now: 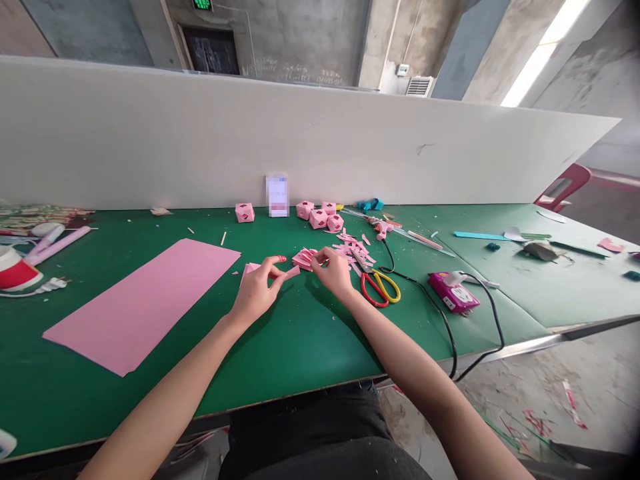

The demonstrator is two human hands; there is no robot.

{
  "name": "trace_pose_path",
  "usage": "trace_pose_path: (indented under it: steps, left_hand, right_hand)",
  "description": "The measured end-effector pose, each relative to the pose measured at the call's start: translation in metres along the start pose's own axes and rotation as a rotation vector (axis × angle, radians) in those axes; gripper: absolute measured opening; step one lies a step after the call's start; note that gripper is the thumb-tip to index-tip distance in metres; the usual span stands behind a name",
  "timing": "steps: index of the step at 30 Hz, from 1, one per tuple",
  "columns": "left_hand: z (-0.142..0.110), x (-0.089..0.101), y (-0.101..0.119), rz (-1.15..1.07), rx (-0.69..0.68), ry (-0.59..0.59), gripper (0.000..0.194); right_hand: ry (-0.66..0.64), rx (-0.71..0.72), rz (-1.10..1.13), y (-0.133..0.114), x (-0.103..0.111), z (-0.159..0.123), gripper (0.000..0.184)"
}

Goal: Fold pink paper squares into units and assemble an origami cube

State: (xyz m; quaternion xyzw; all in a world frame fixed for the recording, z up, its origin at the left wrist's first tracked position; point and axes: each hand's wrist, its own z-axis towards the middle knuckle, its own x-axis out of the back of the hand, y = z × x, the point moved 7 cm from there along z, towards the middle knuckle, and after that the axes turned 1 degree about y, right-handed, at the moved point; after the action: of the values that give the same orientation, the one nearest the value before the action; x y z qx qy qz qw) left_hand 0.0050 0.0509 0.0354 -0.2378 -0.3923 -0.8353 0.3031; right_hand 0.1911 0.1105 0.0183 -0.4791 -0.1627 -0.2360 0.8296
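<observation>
My left hand (259,291) pinches a narrow strip of pink paper (292,273) between thumb and forefinger, its free end pointing right. Part of another pink paper piece (249,269) shows behind that hand. To the right, my right hand (331,269) has its thumb and fingers pinched together at the edge of a small stack of pink paper pieces (301,259). What lies between those fingertips is hidden. Just beyond it, loose pink strips (353,250) are scattered on the green table. Scissors (381,288) with one red and one yellow handle lie beside my right wrist.
A large pink sheet (145,303) lies left. Several folded pink paper cubes (319,218) and a phone (277,195) stand near the white partition (200,140). A pink glue gun (383,229), its black cord (425,288) and a purple power adapter (454,292) are on the right.
</observation>
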Motion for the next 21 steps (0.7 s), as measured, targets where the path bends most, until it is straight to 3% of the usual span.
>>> trace_pose_path:
  steps: [5, 12, 18, 21]
  left_hand:
    - [0.001, 0.000, -0.007, -0.025, 0.042, 0.046, 0.029]
    - [0.000, -0.002, -0.006, -0.087, 0.054, 0.036, 0.030]
    - [-0.005, -0.016, 0.013, -0.188, -0.019, -0.158, 0.048]
    - [-0.004, -0.014, 0.008, -0.179, 0.011, -0.093, 0.047]
  right_hand:
    - [-0.024, 0.055, 0.087, -0.011, -0.007, -0.006, 0.007]
    - [-0.214, 0.010, 0.317, -0.032, -0.036, -0.024, 0.023]
    - [-0.358, -0.047, 0.518, -0.020, -0.049, -0.022, 0.034]
    - [-0.386, -0.095, 0.519, -0.007, -0.055, -0.020, 0.038]
